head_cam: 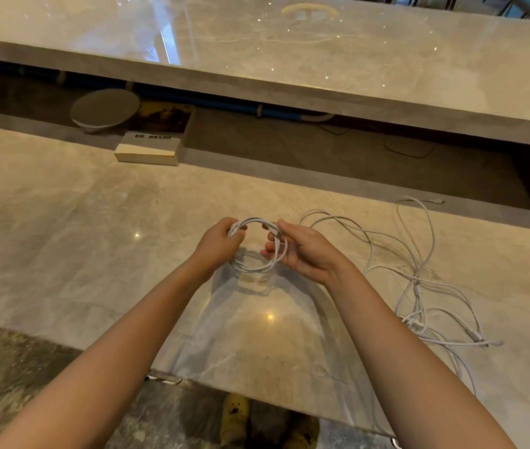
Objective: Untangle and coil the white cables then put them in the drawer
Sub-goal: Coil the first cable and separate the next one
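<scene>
A white cable wound into a round coil [255, 267] hangs between my two hands above the marble counter [63, 228]. My left hand [218, 243] grips the coil's left side with curled fingers. My right hand [299, 249] holds the coil's right side, thumb and fingers pinching the strands. To the right, a loose tangle of white cables [419, 286] lies spread on the counter, with plugs near the front right. No drawer is in view.
A book [152, 140] and a round grey disc [105, 108] sit in the recessed shelf behind the counter. A higher marble ledge [321, 59] runs across the back. The counter's front edge is near my feet [234, 416].
</scene>
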Demonstrator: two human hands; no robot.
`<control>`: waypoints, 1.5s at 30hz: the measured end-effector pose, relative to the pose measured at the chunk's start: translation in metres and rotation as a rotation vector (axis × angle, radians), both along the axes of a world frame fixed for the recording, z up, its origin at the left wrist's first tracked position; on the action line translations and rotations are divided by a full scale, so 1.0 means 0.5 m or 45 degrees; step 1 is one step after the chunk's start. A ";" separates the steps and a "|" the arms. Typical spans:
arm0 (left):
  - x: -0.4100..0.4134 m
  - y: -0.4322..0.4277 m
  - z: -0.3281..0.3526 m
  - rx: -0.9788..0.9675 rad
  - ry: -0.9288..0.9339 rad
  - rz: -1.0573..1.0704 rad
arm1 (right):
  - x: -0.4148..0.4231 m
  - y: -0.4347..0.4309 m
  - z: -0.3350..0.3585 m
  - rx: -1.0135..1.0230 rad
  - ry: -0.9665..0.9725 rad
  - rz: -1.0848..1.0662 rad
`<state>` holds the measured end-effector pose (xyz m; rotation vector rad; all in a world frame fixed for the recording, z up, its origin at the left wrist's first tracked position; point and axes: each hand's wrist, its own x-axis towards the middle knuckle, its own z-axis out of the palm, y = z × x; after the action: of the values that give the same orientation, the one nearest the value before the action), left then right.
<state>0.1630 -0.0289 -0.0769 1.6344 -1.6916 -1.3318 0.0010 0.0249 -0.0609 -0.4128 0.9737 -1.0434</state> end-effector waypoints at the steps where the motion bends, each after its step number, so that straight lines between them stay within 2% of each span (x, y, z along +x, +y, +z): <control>1: 0.003 -0.001 0.001 0.034 0.010 0.009 | -0.001 0.001 0.002 -0.008 -0.037 0.004; 3: 0.014 -0.004 0.001 0.110 0.032 -0.004 | 0.000 0.001 0.003 -0.015 0.056 0.028; 6: 0.033 -0.003 0.011 0.229 0.086 -0.108 | 0.006 -0.003 -0.005 0.014 0.337 -0.009; 10: 0.057 -0.006 0.024 0.545 0.402 -0.149 | 0.020 -0.010 -0.021 -0.012 0.595 -0.122; 13: 0.075 -0.010 0.019 0.880 0.883 -0.077 | 0.028 -0.012 -0.026 0.024 0.621 -0.190; 14: 0.080 -0.011 0.016 0.946 0.957 -0.049 | 0.029 -0.012 -0.025 0.050 0.594 -0.200; 19: 0.086 -0.008 -0.003 1.034 1.024 -0.033 | 0.037 -0.008 -0.018 0.037 0.573 -0.088; 24: 0.088 -0.005 -0.013 1.014 1.000 -0.045 | 0.037 -0.010 -0.014 -0.076 0.559 0.073; 28: 0.080 0.006 -0.003 1.042 1.050 -0.089 | 0.035 -0.012 -0.015 -0.071 0.574 0.131; 32: 0.062 0.009 -0.004 0.875 0.912 0.043 | 0.045 -0.003 -0.012 -0.206 0.791 0.187; 35: 0.050 0.011 -0.006 0.701 0.780 0.097 | 0.054 -0.007 -0.020 -0.267 0.919 0.111; 38: 0.043 0.007 -0.007 0.552 0.568 0.108 | 0.064 -0.019 -0.036 -0.137 0.904 -0.027; 40: 0.044 0.002 -0.007 0.552 0.552 0.085 | 0.066 -0.024 -0.049 -0.052 0.914 -0.088; 42: 0.051 0.001 -0.007 0.591 0.612 0.012 | 0.065 -0.029 -0.060 -0.064 1.068 -0.098; 45: 0.062 0.005 -0.011 0.475 0.446 -0.034 | 0.069 -0.028 -0.067 -0.169 1.338 -0.013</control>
<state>0.1940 -0.0266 -0.0824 1.4518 -1.3192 -1.9081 0.0354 0.0108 -0.0945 -1.1253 1.8287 -0.8794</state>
